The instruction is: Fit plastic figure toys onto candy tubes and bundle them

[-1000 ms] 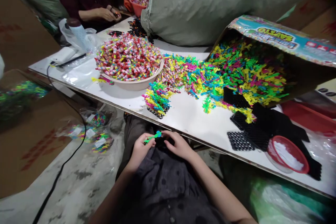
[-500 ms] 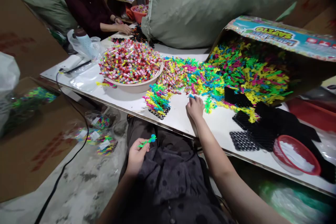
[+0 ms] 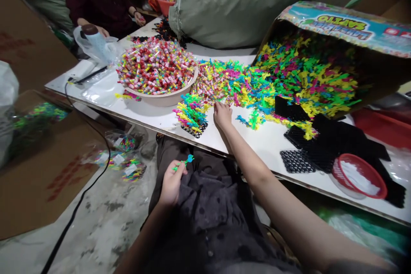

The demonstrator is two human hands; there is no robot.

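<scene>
Left hand (image 3: 171, 183), low over the person's lap and below the edge of the table (image 3: 263, 145), pinches a green plastic stick (image 3: 185, 162) with a blue tip between thumb and fingertips, in front of the cream basin (image 3: 180, 96) that stands on the table. Right hand (image 3: 222, 114) reaches out at full stretch to the right of the basin, fingers curled down onto the near edge of a spill of loose sweets (image 3: 210, 90); whether it has closed on any of them cannot be told.

The basin is heaped with wrapped sweets (image 3: 156, 66) in red, pink and yellow. Just in front of it and to its right, beside the right hand, a small black grid (image 3: 192, 127) bristles with coloured sticks. Farther right of the basin, a tipped cardboard box (image 3: 346, 30) spills a bright pile of plastic pieces (image 3: 289, 72) across the table, with flat black grids (image 3: 297, 161) and a red basket (image 3: 359, 175) beyond. A grey sack (image 3: 240, 4) looms behind the basin. Behind and to its left, another person's hand (image 3: 139, 19) rests at the far end of the table.
</scene>
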